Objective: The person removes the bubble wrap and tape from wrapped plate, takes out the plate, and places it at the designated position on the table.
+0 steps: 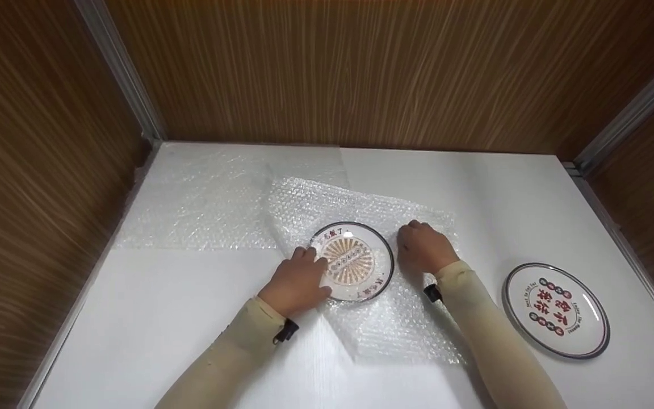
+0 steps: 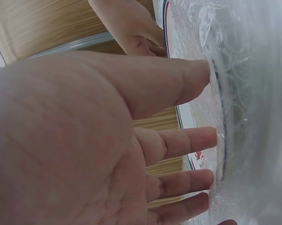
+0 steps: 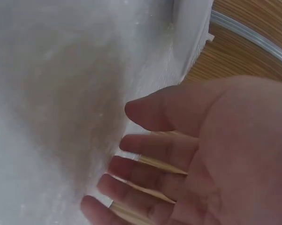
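A round white plate (image 1: 352,264) with a dark rim, a golden sunburst and red characters lies on a sheet of bubble wrap (image 1: 395,329). My left hand (image 1: 298,281) is at the plate's left edge, fingertips and thumb touching the wrap there. In the left wrist view its fingers (image 2: 190,140) are extended, and clear wrap overlaps the plate's rim. To the right of the plate, my right hand (image 1: 426,247) is over the same sheet. The right wrist view shows its fingers (image 3: 150,173) spread and only slightly bent, fingertips at the wrap.
Another white plate (image 1: 557,309) with a dark rim and red characters lies at the right of the white table (image 1: 191,318). More bubble wrap (image 1: 202,199) is spread flat at the back left. Wood-grain panels (image 1: 361,74) enclose the table behind and at both sides.
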Action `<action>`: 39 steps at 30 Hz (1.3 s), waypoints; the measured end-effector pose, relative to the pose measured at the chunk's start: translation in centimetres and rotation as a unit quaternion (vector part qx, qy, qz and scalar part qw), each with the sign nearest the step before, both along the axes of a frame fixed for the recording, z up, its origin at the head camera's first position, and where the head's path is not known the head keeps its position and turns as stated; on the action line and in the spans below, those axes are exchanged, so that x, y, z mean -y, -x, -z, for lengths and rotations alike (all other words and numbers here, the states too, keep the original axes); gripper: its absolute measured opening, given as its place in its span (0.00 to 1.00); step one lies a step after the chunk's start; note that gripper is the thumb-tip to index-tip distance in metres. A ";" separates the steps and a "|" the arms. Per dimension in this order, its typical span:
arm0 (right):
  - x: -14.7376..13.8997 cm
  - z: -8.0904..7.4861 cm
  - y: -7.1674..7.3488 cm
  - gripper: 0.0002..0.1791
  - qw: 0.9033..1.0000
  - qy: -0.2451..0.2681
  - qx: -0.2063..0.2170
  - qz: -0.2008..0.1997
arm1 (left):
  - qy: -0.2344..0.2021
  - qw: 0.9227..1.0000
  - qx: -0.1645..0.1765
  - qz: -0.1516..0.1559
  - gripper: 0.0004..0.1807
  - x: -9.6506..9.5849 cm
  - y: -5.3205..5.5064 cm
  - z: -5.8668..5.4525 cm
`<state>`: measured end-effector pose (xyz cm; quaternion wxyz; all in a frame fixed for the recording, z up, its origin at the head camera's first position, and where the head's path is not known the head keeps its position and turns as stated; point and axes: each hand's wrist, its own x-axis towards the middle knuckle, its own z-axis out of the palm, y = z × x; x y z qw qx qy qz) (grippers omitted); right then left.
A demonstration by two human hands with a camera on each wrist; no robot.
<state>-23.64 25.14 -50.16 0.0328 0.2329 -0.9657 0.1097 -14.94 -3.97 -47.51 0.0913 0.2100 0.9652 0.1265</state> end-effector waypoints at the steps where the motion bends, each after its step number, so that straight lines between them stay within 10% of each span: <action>1: -0.1 0.1 0.0 0.06 1.000 0.000 -0.005 -0.004 | 0.001 1.000 0.000 -0.001 0.31 0.0 0.0 0.0; 39: 0.0 -0.5 -0.8 0.08 0.997 -0.028 0.064 -0.015 | 0.017 1.000 0.003 -0.001 0.30 0.0 0.3 0.5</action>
